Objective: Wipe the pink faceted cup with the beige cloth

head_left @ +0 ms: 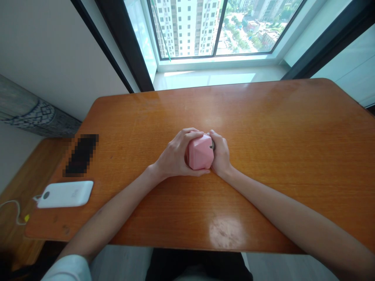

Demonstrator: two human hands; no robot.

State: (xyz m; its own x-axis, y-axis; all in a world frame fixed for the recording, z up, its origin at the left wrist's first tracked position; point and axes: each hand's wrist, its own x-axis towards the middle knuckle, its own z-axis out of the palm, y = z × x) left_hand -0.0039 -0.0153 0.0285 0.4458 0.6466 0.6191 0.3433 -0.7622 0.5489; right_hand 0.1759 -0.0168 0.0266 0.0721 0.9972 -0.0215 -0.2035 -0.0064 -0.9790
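Note:
A pink faceted object (pixel 200 154) with flat angular sides stands on the orange wooden table (pixel 263 128) at its middle. My left hand (pixel 175 155) wraps round its left side, fingers curled over the top and thumb under the front. My right hand (pixel 220 154) presses against its right side with fingers closed, next to a small dark round part (pixel 212 146) on the object's upper right face. Both hands rest on the tabletop.
A white power bank (pixel 65 194) with a white cable (pixel 13 210) lies near the table's front left corner. A dark blurred flat item (pixel 81 154) lies behind it. A window (pixel 211 27) and its sill are beyond the far edge.

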